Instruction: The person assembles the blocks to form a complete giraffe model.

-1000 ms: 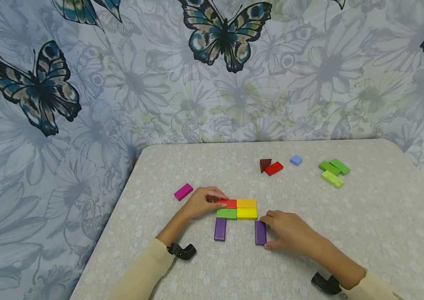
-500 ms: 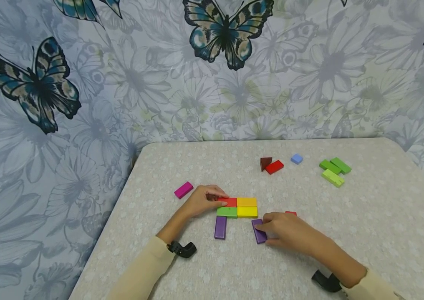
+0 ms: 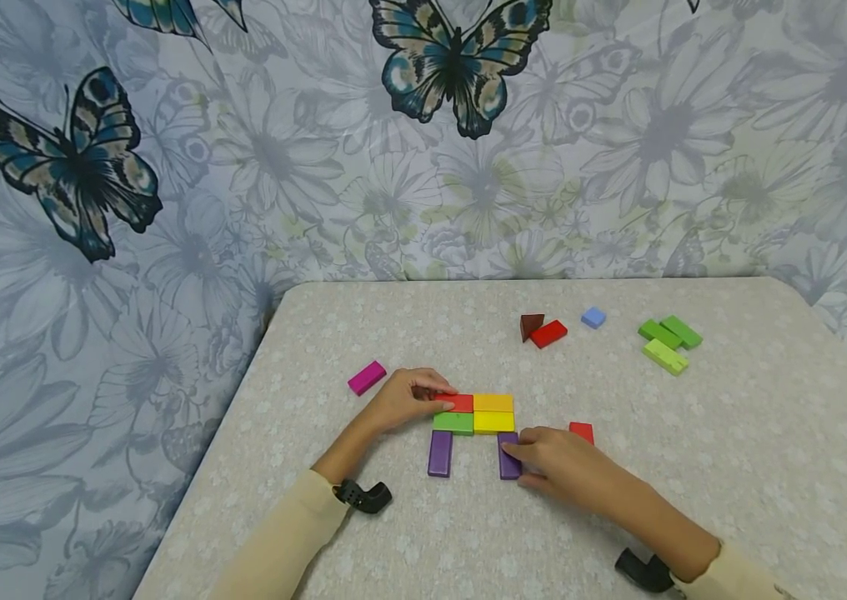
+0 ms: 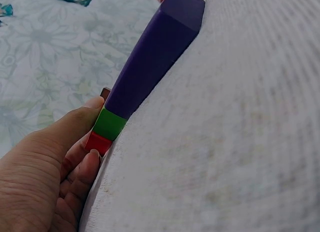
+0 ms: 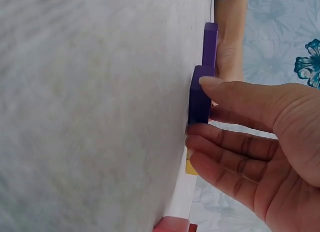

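In the head view several blocks lie flat together. A red block (image 3: 459,403) and an orange-yellow block (image 3: 493,403) form the far row, with a green block (image 3: 453,424) and a yellow block (image 3: 494,423) in front. My left hand (image 3: 403,402) holds the red block at its left end by thumb and fingers. One purple block (image 3: 439,455) stretches toward me from the green block. A second purple block (image 3: 507,460) lies below the yellow one, its far end right at that edge. My right hand (image 3: 569,467) grips it; in the right wrist view the thumb (image 5: 212,82) presses on its end.
Beyond the right hand lies another red block (image 3: 581,432). A magenta block (image 3: 367,377) sits behind the left hand. Farther back are a brown triangle (image 3: 529,326), a red block (image 3: 548,334), a blue block (image 3: 593,317) and several green blocks (image 3: 665,357) on the patterned tablecloth (image 3: 769,433).
My right hand has slid the second purple block left and slightly away from me, tilting it, then straightening it below the yellow block. The left hand has stayed on the red block.
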`<state>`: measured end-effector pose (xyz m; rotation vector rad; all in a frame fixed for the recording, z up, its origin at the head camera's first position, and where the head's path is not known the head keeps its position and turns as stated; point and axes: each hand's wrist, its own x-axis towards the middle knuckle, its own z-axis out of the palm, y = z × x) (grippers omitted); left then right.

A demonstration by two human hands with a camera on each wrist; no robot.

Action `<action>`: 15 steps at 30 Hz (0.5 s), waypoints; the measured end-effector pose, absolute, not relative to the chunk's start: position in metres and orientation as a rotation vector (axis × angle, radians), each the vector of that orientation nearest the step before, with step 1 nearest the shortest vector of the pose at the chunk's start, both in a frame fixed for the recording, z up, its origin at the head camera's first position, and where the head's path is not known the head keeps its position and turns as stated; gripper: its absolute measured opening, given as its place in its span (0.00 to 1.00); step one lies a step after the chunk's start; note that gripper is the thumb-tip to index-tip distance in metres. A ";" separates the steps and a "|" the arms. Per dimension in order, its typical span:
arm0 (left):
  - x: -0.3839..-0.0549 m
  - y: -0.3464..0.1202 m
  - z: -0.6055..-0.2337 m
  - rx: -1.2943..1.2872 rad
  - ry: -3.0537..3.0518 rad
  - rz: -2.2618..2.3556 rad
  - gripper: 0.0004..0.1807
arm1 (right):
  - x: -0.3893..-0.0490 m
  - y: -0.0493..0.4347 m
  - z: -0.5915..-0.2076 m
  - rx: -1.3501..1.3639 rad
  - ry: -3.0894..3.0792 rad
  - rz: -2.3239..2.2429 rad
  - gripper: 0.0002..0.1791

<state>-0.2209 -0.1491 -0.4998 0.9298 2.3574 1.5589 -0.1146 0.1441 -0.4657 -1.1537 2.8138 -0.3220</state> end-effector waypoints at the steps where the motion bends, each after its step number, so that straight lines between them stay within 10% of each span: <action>1: -0.221 -0.149 -0.500 0.929 2.357 1.558 0.13 | -0.115 0.144 -0.466 -1.159 2.812 -0.326 0.27; 15: -0.221 -0.149 -0.498 0.931 2.364 1.536 0.13 | -0.116 0.141 -0.470 -1.132 2.811 -0.396 0.26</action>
